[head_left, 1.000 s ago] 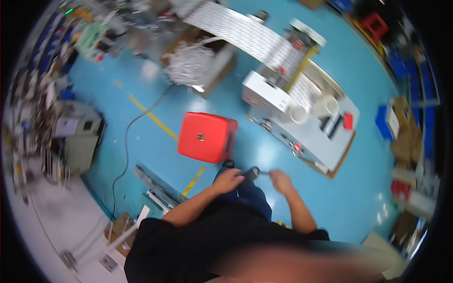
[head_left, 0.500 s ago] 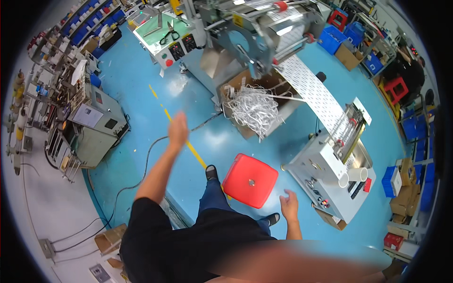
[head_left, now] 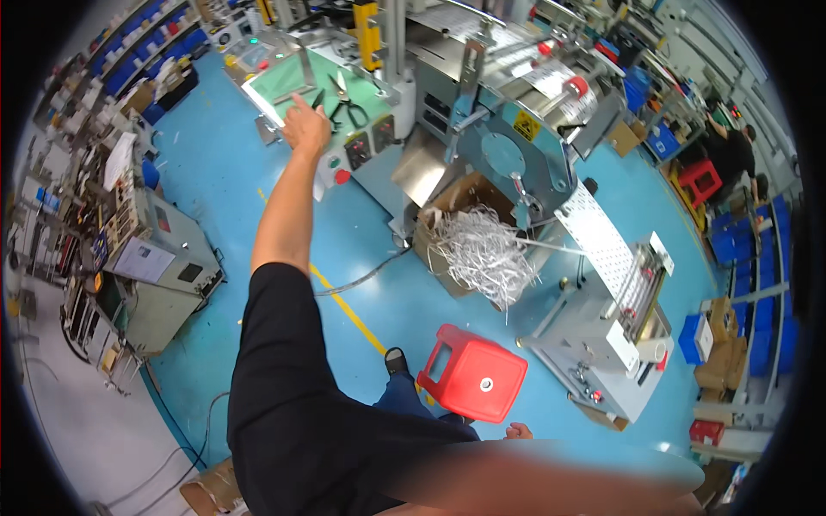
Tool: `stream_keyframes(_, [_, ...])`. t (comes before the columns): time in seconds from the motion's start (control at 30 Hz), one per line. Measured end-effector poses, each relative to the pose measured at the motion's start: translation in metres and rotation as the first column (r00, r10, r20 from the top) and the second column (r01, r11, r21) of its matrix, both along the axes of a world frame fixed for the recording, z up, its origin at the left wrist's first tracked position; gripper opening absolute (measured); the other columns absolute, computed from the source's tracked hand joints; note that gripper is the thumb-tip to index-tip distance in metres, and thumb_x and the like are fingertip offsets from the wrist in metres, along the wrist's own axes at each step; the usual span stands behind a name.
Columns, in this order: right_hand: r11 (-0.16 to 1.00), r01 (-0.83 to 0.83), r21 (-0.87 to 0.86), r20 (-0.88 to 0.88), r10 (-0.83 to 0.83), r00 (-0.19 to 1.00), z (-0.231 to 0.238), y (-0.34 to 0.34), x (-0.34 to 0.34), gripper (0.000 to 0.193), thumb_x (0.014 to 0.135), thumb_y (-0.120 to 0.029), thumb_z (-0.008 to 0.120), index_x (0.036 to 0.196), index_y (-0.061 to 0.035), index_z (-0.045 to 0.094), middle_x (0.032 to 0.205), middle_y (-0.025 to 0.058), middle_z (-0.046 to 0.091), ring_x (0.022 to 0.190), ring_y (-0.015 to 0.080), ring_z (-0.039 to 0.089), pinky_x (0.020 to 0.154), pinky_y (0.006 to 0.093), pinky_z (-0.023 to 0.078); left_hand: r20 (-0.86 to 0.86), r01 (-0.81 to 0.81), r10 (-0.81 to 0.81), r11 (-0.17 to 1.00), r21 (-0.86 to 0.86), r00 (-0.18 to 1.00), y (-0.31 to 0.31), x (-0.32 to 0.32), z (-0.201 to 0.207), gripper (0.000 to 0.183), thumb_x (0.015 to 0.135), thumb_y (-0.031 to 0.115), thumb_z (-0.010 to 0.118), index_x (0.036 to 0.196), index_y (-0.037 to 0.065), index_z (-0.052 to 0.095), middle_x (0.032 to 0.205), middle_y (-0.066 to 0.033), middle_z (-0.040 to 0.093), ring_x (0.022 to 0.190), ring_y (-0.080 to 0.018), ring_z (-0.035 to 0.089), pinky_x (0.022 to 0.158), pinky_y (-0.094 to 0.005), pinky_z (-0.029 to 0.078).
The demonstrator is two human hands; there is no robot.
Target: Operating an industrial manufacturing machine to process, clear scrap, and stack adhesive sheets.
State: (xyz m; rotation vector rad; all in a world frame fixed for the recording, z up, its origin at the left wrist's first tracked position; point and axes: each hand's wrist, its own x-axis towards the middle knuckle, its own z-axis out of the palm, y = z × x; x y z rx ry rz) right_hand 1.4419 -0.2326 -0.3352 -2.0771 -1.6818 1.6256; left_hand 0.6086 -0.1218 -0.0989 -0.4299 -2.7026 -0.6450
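My left hand [head_left: 307, 127] reaches forward to the near edge of a green mat [head_left: 331, 70] on a machine table. Its fingers are stretched out, with nothing visibly held. Right beside the fingertips lies a small dark pointed tool [head_left: 318, 99], whose kind I cannot make out. Black-handled scissors [head_left: 348, 112] lie on the mat just to the right, blades pointing away. A metal bar [head_left: 301, 69] rests farther back. My right hand [head_left: 518, 431] is low by my body near a red stool [head_left: 483, 378]; only a small part shows, so its fingers are unclear.
A cardboard box [head_left: 434, 245] overflows with white strip waste [head_left: 486, 249] below the large machine [head_left: 503, 155]. A perforated white web [head_left: 598, 241] runs down to a grey machine [head_left: 602, 344] at right. Another machine [head_left: 168, 241] stands left; a cable [head_left: 366, 279] crosses the floor.
My left hand has moved forward from over the floor to the green mat. My right hand has drawn down toward my body. The view has shifted, bringing the table and large machine closer.
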Motion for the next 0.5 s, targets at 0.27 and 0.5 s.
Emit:
stream_keyframes(0.27, [0.928,-0.343,0.146,0.189,0.314,0.930,-0.051,-0.063,0.086,0.034,0.087,-0.034,0.059,0.104,-0.0049,0.065,0.079,0.0093,0.069,0.076,0.0254,0.067,0.072,0.0372,0.052,0.284,0.635,-0.765,0.641,0.432,0.578,-0.064,0.250,-0.226,0.025,0.093,0.016,0.059,0.108,-0.004,0.059,0.096,-0.0150,0.064,0.086,-0.0257,0.061,0.081,-0.0358,0.049])
stream_keyframes(0.5, [0.967,0.136,-0.217,0.347,-0.053,0.936,0.050,-0.057,0.122,0.036,0.087,-0.024,0.063,0.115,-0.0023,0.061,0.092,0.0107,0.069,0.078,0.0186,0.067,0.071,0.0326,0.054,0.995,0.554,-0.052,0.828,0.094,-0.091,-0.022,0.478,-0.427,0.115,0.074,0.061,0.070,0.151,0.000,0.009,0.149,-0.0230,0.033,0.131,-0.0420,0.039,0.104,-0.0425,0.040])
